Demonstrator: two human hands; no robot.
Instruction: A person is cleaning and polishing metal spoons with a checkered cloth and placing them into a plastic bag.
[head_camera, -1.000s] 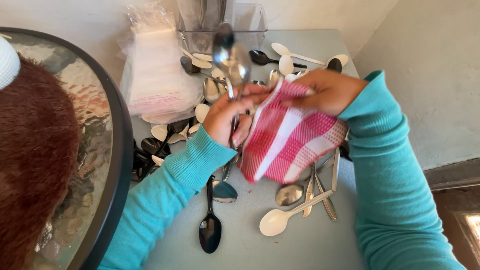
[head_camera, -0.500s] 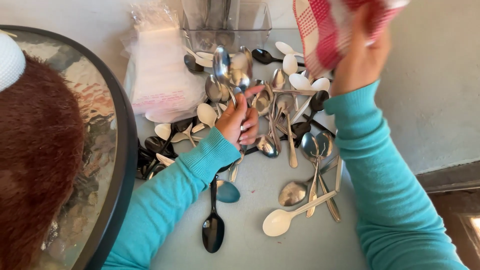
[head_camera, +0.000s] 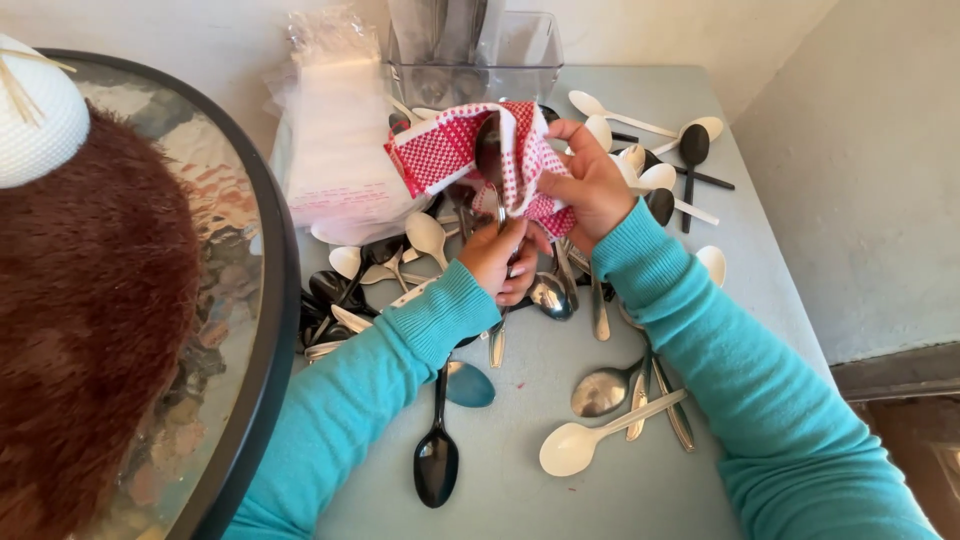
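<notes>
**Spoon in cloth, both hands on it**

Left hand (head_camera: 500, 262) clenched on the handle of a metal spoon (head_camera: 490, 160), bowl up. Right hand (head_camera: 590, 185) grasps the red-and-white checked cloth (head_camera: 440, 155), wrapped round the bowl, above the desk (head_camera: 560, 500). Spoon: stiff, light, probably slick, so the handle looks the safest hold. Cloth: soft, bunches easily. Below: a scatter of metal, black and white plastic spoons; a black spoon (head_camera: 437, 460) lies nearest. Clear container (head_camera: 520, 50) behind.
</notes>
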